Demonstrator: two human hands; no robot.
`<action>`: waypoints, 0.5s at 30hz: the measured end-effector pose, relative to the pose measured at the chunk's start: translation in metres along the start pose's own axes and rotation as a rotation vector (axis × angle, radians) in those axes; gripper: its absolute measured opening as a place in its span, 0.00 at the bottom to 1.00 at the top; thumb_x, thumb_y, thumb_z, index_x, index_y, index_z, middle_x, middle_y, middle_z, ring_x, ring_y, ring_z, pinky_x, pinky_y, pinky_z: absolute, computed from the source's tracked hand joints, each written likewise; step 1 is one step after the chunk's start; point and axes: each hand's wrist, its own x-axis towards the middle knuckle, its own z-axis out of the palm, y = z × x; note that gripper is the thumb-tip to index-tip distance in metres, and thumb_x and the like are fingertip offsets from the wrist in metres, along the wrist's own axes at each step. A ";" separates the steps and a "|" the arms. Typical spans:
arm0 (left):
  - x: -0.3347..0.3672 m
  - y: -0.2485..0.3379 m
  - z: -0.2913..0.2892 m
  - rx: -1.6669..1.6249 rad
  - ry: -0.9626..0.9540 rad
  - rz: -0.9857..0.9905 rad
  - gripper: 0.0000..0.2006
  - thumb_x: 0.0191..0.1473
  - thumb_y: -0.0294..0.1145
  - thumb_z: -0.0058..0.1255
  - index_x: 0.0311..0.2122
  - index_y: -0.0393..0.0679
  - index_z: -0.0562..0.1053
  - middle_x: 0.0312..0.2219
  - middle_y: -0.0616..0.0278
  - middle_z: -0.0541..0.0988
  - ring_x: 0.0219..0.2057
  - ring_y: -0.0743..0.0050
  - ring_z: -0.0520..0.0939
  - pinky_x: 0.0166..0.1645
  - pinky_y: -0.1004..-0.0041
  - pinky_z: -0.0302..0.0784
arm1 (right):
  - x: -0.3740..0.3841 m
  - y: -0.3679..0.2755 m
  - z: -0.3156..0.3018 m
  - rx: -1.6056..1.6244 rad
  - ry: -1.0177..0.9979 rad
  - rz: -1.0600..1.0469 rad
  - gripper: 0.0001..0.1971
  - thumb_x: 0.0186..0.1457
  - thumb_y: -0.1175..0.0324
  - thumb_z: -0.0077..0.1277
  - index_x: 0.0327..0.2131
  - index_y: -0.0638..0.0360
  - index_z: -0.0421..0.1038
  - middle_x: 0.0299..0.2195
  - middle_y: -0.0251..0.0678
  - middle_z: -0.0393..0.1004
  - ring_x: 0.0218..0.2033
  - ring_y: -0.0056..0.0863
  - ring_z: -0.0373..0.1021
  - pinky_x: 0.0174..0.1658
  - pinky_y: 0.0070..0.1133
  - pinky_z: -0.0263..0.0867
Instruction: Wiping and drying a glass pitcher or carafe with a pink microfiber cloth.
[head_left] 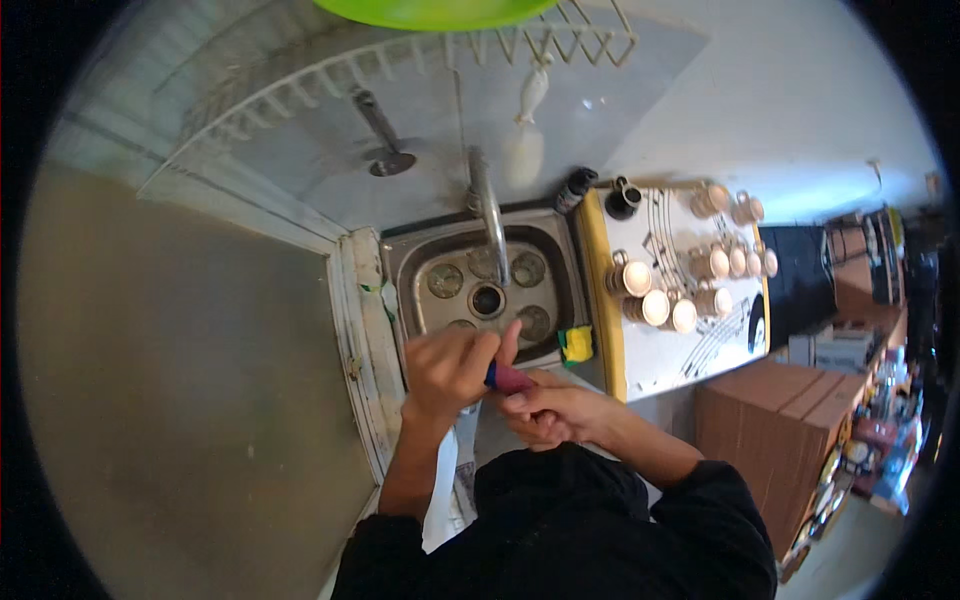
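Above the near edge of the sink, both my hands are closed on a small pink item with a dark blue end (512,378); the fingers cover too much of it to tell its kind. My left hand (445,368) grips at the blue end, thumb raised. My right hand (555,408) wraps the pink part, its fingers curled underneath. Below them is a steel sink (405,262) with several clear glasses (445,281) around its drain (487,300). The curved tap (494,225) reaches over the basin. A yellow and green sponge (577,344) lies at the sink's right corner.
On the right, a table (645,375) with a music-note cover holds several cups (630,278) and a small black pot (623,200). A dark bottle (576,190) stands behind the sink corner. Overhead runs a wire rack (300,85) with a green basin (435,12).
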 end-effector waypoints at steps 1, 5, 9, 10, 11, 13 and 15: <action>-0.030 0.002 0.006 -0.097 -0.132 -0.114 0.13 0.46 0.24 0.62 0.20 0.44 0.67 0.11 0.60 0.67 0.11 0.61 0.70 0.17 0.70 0.64 | -0.011 0.006 -0.008 0.027 0.015 -0.012 0.18 0.66 0.52 0.45 0.27 0.54 0.65 0.12 0.22 0.54 0.07 0.10 0.46 0.10 0.13 0.40; -0.097 0.024 0.043 -0.533 -0.510 -0.375 0.12 0.41 0.22 0.63 0.32 0.42 0.72 0.19 0.59 0.73 0.20 0.56 0.77 0.27 0.66 0.73 | -0.050 0.052 -0.044 0.143 0.329 -0.008 0.21 0.68 0.48 0.40 0.39 0.57 0.70 0.17 0.21 0.58 0.11 0.09 0.50 0.13 0.12 0.42; -0.078 0.074 0.062 -0.754 -0.785 -0.346 0.16 0.42 0.25 0.64 0.39 0.44 0.74 0.37 0.54 0.75 0.36 0.54 0.81 0.36 0.62 0.77 | -0.103 0.110 -0.046 -0.010 0.590 -0.214 0.22 0.68 0.47 0.40 0.39 0.58 0.71 0.19 0.24 0.62 0.14 0.10 0.52 0.17 0.12 0.47; -0.074 0.086 0.067 -0.782 -0.808 -0.275 0.16 0.42 0.25 0.64 0.39 0.44 0.74 0.37 0.54 0.75 0.36 0.54 0.81 0.36 0.62 0.77 | -0.117 0.123 -0.046 0.017 0.660 -0.290 0.21 0.68 0.47 0.41 0.37 0.57 0.71 0.19 0.24 0.63 0.14 0.11 0.53 0.18 0.13 0.48; -0.071 0.098 0.072 -0.811 -0.797 -0.237 0.18 0.41 0.23 0.64 0.41 0.43 0.76 0.35 0.56 0.74 0.35 0.56 0.80 0.38 0.64 0.76 | -0.134 0.134 -0.043 0.004 0.746 -0.333 0.19 0.67 0.50 0.44 0.35 0.55 0.71 0.22 0.23 0.65 0.18 0.10 0.55 0.21 0.13 0.50; -0.062 0.130 0.075 -0.832 -0.783 -0.136 0.20 0.40 0.22 0.67 0.43 0.43 0.79 0.33 0.59 0.74 0.34 0.58 0.79 0.41 0.66 0.75 | -0.164 0.166 -0.047 -0.030 0.772 -0.489 0.18 0.66 0.50 0.46 0.37 0.56 0.72 0.23 0.22 0.66 0.18 0.09 0.55 0.20 0.12 0.48; -0.056 0.169 0.080 -0.871 -0.846 -0.037 0.20 0.41 0.23 0.67 0.43 0.44 0.79 0.33 0.59 0.75 0.34 0.58 0.79 0.40 0.66 0.76 | -0.202 0.199 -0.052 -0.102 0.798 -0.573 0.15 0.64 0.55 0.52 0.42 0.58 0.73 0.29 0.23 0.71 0.23 0.08 0.61 0.25 0.11 0.57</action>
